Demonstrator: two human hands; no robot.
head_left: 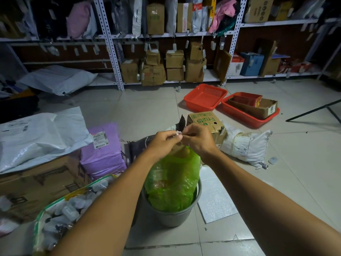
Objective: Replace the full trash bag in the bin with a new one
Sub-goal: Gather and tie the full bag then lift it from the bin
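Cardboard fills the left edge of the floor: a flattened brown box [36, 183] under a big white mailer [36, 137], with a purple parcel [103, 150] leaning just beside them and an open sack of small white plastic pieces [64, 211] nearest the viewer. That clutter presses close to the left side of the grey bin [173, 215], leaving almost no bare tile there. The bin stands on the floor in the middle, and the full green trash bag [171, 183] sits inside it, bulging well above the rim, its top gathered upward. Above the bag the two hands meet: the left hand [164, 143] has its fingers curled, pinching a small pale bit of material at the fingertips, and the right hand [198, 139] pinches at the same spot from the other side, fingers bent; whether that bit is the bag's own neck I cannot tell. Behind them lie a black bag [140, 146] and a "Fruits" carton [206, 122]. Right of the bin a white foam sheet [215, 198] lies flat, its near corner just beside the bin's base. Further right a white sack [247, 146] lies on the tiles, two red baskets [204, 98] sit near the shelving [234, 39], and beyond the sack the tiled floor [299, 163] lies open to the right edge.
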